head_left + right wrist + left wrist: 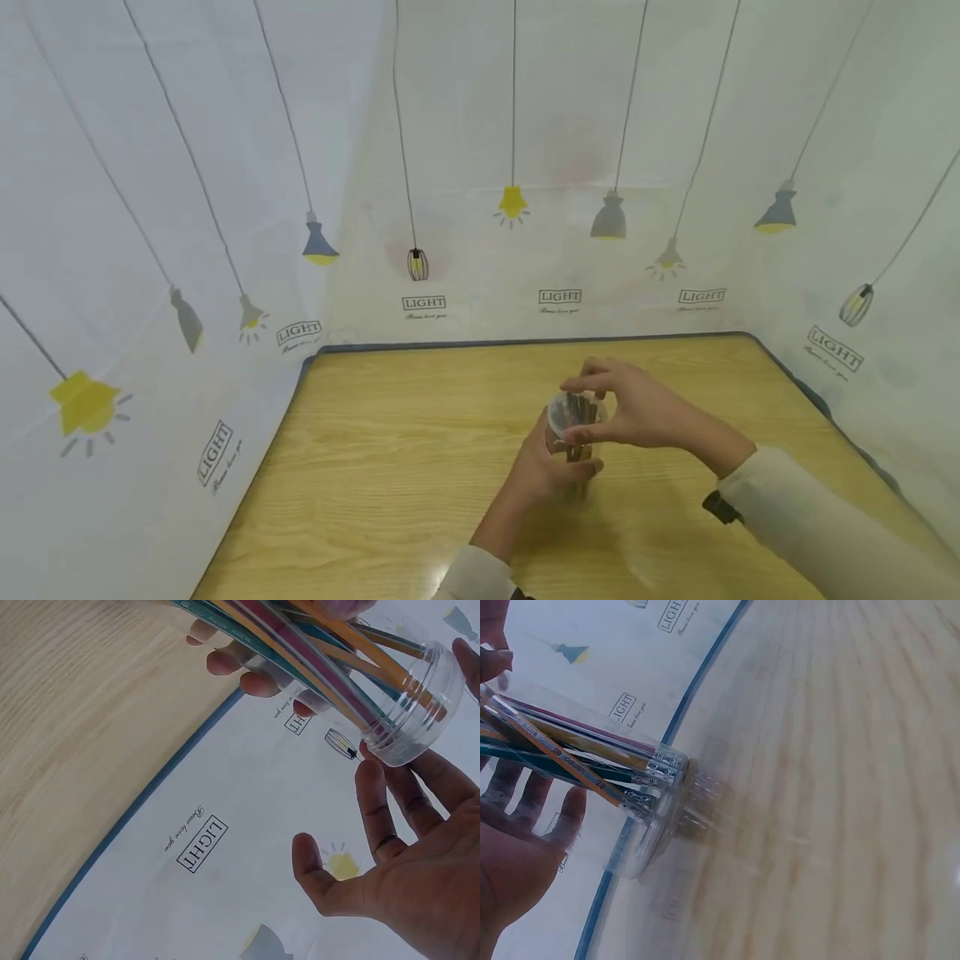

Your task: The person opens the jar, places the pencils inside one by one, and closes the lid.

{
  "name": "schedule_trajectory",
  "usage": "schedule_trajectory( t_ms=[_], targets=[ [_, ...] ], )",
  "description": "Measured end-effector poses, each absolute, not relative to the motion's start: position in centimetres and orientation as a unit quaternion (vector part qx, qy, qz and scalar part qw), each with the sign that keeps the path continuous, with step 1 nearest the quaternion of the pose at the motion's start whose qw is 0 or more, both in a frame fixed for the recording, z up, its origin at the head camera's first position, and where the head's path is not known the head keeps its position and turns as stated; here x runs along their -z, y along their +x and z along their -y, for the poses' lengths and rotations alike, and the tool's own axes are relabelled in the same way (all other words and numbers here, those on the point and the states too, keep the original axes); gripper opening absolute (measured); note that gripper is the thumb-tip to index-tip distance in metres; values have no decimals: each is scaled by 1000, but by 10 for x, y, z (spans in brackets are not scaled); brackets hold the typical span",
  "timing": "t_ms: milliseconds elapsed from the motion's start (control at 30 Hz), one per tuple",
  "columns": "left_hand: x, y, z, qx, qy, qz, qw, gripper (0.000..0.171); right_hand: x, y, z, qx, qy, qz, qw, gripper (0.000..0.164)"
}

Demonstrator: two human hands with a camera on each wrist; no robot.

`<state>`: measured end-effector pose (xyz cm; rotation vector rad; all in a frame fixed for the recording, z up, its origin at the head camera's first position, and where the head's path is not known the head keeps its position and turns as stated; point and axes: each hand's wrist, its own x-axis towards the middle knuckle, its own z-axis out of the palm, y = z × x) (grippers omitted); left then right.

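Observation:
A clear plastic jar (409,735) holds several pencils (300,656) in teal, orange, yellow and maroon. My left hand (546,468) grips the jar round its side, thumb across the front; its fingers show behind the clear wall in the right wrist view. At the top, my right hand (645,408) holds the clear lid (564,414) between thumb and fingers from the right side. The left wrist view shows the pencils' metal ends (656,776) at the jar's base, close over the tabletop. Whether the base touches the table, I cannot tell.
A wood-grain table (375,433) lies under the hands, with a dark blue edge (525,342) along its back and sides. White sheets (465,125) printed with hanging lamps and "LIGHT" labels enclose it at the back, left and right.

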<state>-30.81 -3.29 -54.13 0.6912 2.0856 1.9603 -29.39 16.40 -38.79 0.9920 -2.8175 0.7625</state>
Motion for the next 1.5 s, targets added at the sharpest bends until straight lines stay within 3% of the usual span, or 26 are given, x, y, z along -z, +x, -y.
schedule_trajectory(
  t_ms=[433,800,1233,1500],
  targets=[
    [540,-305,33,-668,216,-706,98,90,385,-282,-135,-170,197,963,75,71],
    [541,-303,33,-659,203,-718,99,91,387,-288,-150,-248,247,937,16,72],
    [545,-302,33,-653,220,-718,95,94,392,-283,-153,-235,264,935,40,72],
    [541,-301,32,-656,194,-722,102,93,378,-280,-139,-174,222,958,44,73]
  ],
)
